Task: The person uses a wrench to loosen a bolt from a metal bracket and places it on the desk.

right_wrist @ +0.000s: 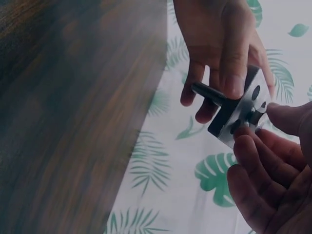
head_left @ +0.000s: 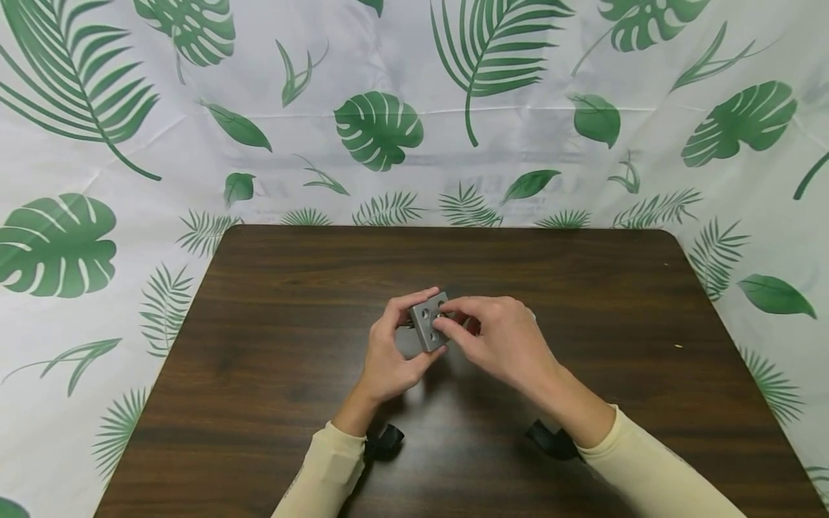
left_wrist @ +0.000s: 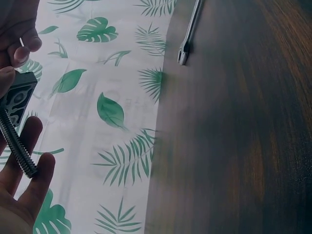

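My left hand [head_left: 391, 360] grips a small grey metal block [head_left: 424, 329] by its edges above the table. Several round holes run through the block's face. With thumb and fingertips, my right hand [head_left: 512, 342] pinches the end of a bolt [right_wrist: 256, 116] at that face. The bolt's shank pokes out of the block's other side in the right wrist view. Seen from the left wrist, its threaded shank [left_wrist: 19, 148] slants down past the left fingers, beside the dark block [left_wrist: 19, 95]. Fingers cover part of the bolt's end.
The dark wood-grain table [head_left: 291, 288] lies beneath both hands. In the left wrist view, a slim metal tool [left_wrist: 187, 41] is partly seen on it; its kind is unclear. A white leaf-print sheet [head_left: 291, 144] hangs behind the table. Black straps [head_left: 385, 440] sit at the wrists.
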Demonstrator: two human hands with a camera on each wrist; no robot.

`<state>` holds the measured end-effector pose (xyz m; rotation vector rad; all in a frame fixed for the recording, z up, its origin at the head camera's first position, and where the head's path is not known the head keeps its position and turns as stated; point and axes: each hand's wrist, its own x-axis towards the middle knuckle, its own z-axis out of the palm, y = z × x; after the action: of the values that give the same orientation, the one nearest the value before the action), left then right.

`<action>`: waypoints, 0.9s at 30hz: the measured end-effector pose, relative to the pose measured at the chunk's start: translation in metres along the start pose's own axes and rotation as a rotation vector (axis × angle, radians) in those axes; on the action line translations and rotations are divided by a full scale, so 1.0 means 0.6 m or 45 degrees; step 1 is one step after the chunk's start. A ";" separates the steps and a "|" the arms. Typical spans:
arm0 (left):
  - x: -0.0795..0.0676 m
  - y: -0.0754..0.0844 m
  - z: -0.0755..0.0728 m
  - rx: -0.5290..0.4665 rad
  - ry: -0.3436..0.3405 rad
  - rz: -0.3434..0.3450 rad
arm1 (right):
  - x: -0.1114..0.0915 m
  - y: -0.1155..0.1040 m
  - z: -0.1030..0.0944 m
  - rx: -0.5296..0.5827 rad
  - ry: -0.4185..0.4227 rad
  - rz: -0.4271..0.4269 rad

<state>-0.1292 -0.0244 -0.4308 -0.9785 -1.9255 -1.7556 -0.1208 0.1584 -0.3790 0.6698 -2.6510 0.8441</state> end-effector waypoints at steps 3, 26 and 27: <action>0.001 0.000 0.000 -0.003 -0.008 0.005 | 0.001 -0.001 0.000 -0.003 0.004 -0.008; -0.001 0.003 0.001 0.002 -0.010 0.038 | -0.007 0.000 -0.004 -0.048 0.073 -0.105; 0.000 0.003 0.001 0.004 -0.011 0.039 | -0.006 0.000 -0.004 -0.047 0.082 -0.084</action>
<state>-0.1279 -0.0235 -0.4295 -1.0112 -1.9077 -1.7339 -0.1172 0.1614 -0.3784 0.7053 -2.5662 0.7831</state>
